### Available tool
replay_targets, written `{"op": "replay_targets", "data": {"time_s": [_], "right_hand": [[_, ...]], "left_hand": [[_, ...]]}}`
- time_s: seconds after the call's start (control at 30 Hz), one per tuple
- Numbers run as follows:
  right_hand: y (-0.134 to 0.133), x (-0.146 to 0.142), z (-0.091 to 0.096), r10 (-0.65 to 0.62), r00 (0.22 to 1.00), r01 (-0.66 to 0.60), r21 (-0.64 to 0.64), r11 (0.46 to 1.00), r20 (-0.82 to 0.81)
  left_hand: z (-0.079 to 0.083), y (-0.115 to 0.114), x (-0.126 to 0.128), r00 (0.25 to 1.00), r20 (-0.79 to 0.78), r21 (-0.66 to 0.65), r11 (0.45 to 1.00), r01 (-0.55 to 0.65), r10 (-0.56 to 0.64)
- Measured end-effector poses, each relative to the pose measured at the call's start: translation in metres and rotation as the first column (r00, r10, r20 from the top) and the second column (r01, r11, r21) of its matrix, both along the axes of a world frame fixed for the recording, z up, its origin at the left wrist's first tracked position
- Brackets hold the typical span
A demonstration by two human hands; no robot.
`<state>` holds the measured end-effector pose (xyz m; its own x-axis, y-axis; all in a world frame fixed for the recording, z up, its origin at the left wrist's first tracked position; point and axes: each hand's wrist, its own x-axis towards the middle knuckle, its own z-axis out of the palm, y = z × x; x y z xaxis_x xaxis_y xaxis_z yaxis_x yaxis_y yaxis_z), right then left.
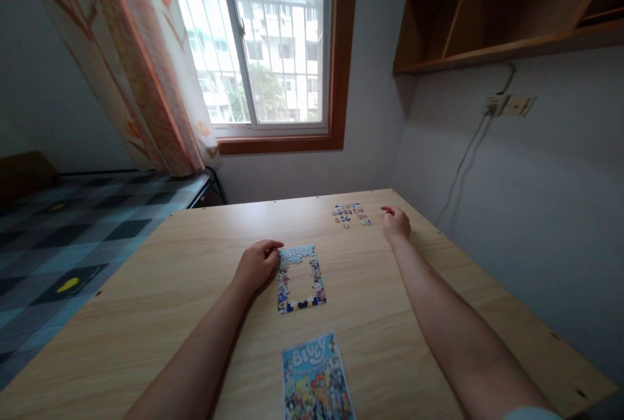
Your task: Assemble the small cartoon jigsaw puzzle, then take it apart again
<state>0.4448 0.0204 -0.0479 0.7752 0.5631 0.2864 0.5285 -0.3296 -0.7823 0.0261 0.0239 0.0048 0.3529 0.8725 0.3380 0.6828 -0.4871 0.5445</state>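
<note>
Your left hand (pixel 257 265) rests loosely curled, clamping nothing, against the puzzle frame (pixel 300 279) mid-desk, steadying it, while your right hand (pixel 396 223), grip empty, sits beside the loose pieces (pixel 351 214).

A home bedroom: checked bed (pixel 73 238) beside floral curtain (pixel 141 62), barred window (pixel 273 36), wooden desk (pixel 195 264), wall shelf (pixel 507 10).

Table (pixel 195 290): pale wood grain. Puzzle (pixel 300 279): multicoloured border. Card (pixel 316 378): blue, cartoon print. Bedspread (pixel 63 231): grey-black checks, yellow spots. Curtain (pixel 146 62): cream, orange floral.
</note>
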Motion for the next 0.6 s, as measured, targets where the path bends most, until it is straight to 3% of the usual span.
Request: {"op": "replay_targets", "data": {"time_s": [0.3, 0.47, 0.6], "right_hand": [[0.002, -0.004, 0.001, 0.118, 0.990, -0.117, -0.025, 0.993, 0.072], [0.007, -0.019, 0.010, 0.172, 0.956, -0.130, -0.181, 0.975, 0.237], [0.034, -0.030, 0.028, 0.299, 0.905, -0.210, -0.296, 0.932, 0.301]], "left_hand": [[0.000, 0.000, -0.001, 0.999, 0.030, -0.020, 1.000, -0.009, 0.010], [0.000, -0.001, -0.002, 0.998, 0.063, -0.045, 0.999, -0.028, 0.031], [-0.002, 0.000, -0.003, 0.996, 0.081, -0.051, 0.998, -0.036, 0.040]]}}
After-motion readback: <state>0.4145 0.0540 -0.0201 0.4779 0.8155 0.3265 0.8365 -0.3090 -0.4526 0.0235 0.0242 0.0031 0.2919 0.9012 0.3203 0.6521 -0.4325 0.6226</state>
